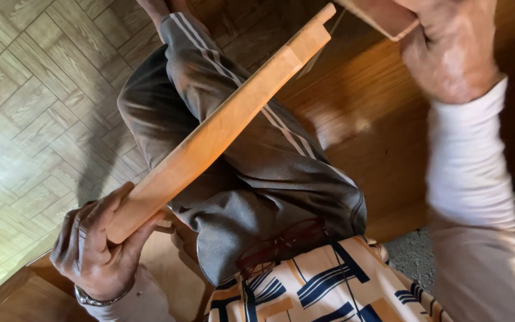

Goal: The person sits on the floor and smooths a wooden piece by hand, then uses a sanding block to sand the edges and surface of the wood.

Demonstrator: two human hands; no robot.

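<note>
A long, flat, slightly curved piece of light wood (227, 119) runs diagonally from lower left to the top centre, across my lap. My left hand (93, 247) is closed around its lower end, a metal watch band at the wrist. My right hand (448, 48), in a white sleeve, is at the top right, fingers curled over a pale tan flat object (382, 15) near the wood's notched upper end. I cannot tell what that object is.
My legs in grey trousers (269, 173) with white stripes lie under the wood. Red-framed glasses (281, 244) hang on a patterned shirt (317, 286). Parquet floor (25, 101) is at left. A brown wooden surface (382, 131) is at right.
</note>
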